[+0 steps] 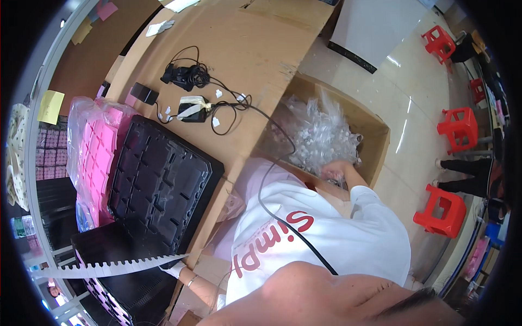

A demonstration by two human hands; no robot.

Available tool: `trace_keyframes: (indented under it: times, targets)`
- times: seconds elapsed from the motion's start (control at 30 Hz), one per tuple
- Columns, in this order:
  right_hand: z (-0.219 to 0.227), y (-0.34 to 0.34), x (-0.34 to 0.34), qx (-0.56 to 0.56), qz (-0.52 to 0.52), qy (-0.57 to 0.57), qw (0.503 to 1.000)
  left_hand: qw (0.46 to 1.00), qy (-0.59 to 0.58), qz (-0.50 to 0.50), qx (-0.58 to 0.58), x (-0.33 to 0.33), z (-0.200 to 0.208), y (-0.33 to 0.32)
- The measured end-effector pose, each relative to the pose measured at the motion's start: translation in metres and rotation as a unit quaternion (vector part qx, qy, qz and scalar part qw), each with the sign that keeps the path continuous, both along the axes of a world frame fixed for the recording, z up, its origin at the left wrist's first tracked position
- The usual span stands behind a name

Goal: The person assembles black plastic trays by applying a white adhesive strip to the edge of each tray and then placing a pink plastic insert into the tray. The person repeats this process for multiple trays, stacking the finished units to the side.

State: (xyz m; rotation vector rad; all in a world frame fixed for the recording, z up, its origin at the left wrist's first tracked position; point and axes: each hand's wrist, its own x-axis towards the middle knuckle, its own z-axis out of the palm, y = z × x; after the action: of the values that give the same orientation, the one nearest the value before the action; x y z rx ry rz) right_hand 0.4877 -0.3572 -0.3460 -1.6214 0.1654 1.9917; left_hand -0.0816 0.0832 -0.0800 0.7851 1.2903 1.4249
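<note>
Brown cardboard-covered bench [255, 38], long black cable [304, 243] dangling off: white sleeve [365, 199] could snag and yank it imo. Right hand [337, 169] among clear plastic bags [321, 126] beside the bench, left hand [176, 269] by its edge; can't tell if fingers grip.

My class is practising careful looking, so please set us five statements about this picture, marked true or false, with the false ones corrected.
1. The right hand is in a cardboard box with clear plastic. True.
2. The left hand is in that box too. False: it is near the lower end of the black tray.
3. Black cables lie on the brown table. True.
4. The plastic stools on the floor are blue. False: they are red.
5. In the picture, the pink stack is right of the black tray. False: it is to the left.
</note>
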Motion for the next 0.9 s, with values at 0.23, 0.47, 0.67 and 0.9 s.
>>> trace_keyframes:
  times: [0.23,0.47,0.67,0.9]
  targets:
    - [-0.073,-0.068,0.096,-0.179,0.23,-0.371,0.882,0.999,-0.037,-0.016,0.001,-0.011,-0.008,-0.009]
    - [0.077,0.073,0.152,0.035,0.049,-0.746,0.663,0.981,-0.196,-0.005,0.012,0.016,0.014,-0.013]
    - [0.218,0.18,0.146,0.147,-0.136,-0.854,0.48,0.991,0.055,0.031,0.114,0.03,0.035,-0.03]
    - [0.39,0.319,-0.077,0.596,-0.086,-0.619,0.504,0.768,0.533,0.115,0.335,0.073,0.126,-0.092]
